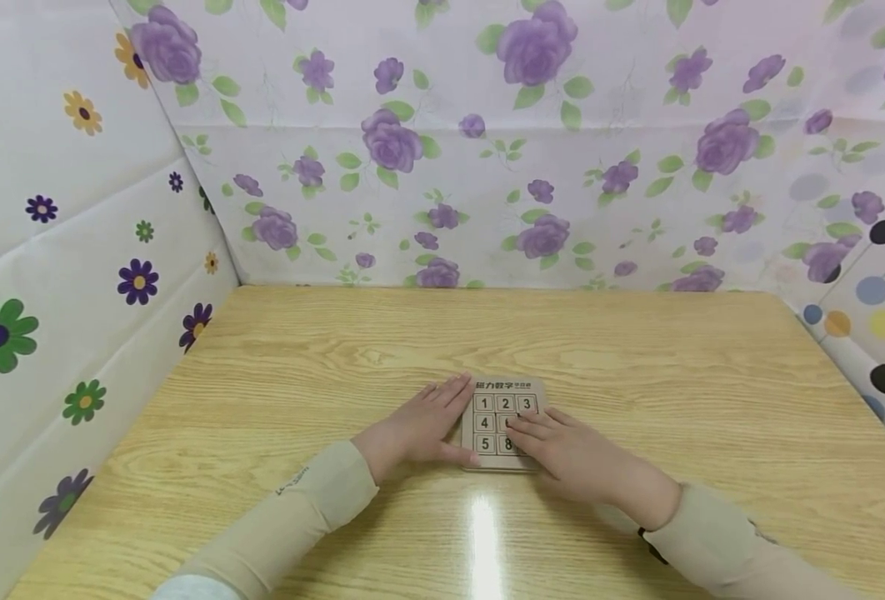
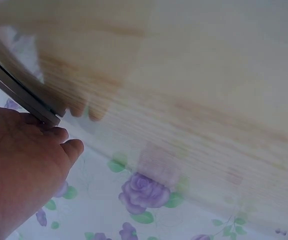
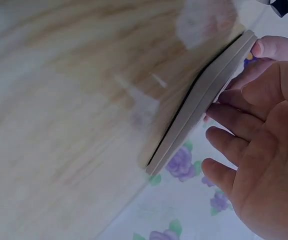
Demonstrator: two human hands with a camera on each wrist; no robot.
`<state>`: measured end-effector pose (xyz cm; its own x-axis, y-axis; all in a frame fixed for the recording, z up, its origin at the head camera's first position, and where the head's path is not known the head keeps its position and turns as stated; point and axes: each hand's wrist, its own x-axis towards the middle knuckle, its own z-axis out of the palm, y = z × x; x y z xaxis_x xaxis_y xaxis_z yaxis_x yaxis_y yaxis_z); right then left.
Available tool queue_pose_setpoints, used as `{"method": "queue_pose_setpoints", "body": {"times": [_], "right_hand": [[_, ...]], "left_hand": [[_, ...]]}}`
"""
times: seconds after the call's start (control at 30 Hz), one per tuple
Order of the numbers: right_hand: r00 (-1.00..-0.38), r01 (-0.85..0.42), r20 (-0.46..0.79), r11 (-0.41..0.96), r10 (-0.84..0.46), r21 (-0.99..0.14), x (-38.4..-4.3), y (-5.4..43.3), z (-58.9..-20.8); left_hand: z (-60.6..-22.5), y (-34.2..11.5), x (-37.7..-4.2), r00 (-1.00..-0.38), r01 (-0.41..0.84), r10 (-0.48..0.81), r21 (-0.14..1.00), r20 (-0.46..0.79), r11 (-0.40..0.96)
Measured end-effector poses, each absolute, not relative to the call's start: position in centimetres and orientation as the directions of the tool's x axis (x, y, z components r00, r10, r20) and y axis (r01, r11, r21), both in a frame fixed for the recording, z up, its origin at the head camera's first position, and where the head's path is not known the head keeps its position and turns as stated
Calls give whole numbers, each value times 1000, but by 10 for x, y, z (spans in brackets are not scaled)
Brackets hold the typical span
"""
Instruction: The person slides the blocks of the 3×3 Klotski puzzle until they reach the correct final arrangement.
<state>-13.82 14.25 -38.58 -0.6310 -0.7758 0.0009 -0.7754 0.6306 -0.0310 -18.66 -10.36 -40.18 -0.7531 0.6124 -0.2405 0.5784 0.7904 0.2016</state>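
Observation:
A square wooden sliding number puzzle (image 1: 495, 463) lies flat on the table, its numbered tiles facing up. Along its left side rests my left hand (image 1: 420, 429), with the fingers stretched toward the top corner and the thumb touching the bottom left corner. My right hand (image 1: 581, 454) reaches over from the right, and its fingertips touch the tiles, covering several of them. The puzzle's edge (image 2: 21, 92) is beside my left hand (image 2: 24, 160) in the left wrist view. From the right wrist, my right hand (image 3: 264, 140) shows loosely bent fingers at the puzzle's side (image 3: 196, 112).
The wood-grain table (image 1: 322, 350) is glossy and reflects light near its front. Behind it hangs a purple-flowered cloth (image 1: 427, 208). A daisy-patterned cloth (image 1: 90, 250) borders the left, and a dotted cloth (image 1: 855, 333) borders the right.

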Motion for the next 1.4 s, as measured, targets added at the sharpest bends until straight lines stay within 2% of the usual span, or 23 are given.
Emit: {"method": "queue_pose_setpoints", "body": {"times": [0.9, 1.4], "right_hand": [[-604, -796, 32, 605, -796, 31, -118, 160, -387], [-631, -775, 15, 631, -776, 27, -132, 162, -390]], "left_hand": [[-399, -105, -186, -752, 578, 614, 206, -240, 790], [-402, -104, -187, -752, 583, 615, 196, -238, 788]]}}
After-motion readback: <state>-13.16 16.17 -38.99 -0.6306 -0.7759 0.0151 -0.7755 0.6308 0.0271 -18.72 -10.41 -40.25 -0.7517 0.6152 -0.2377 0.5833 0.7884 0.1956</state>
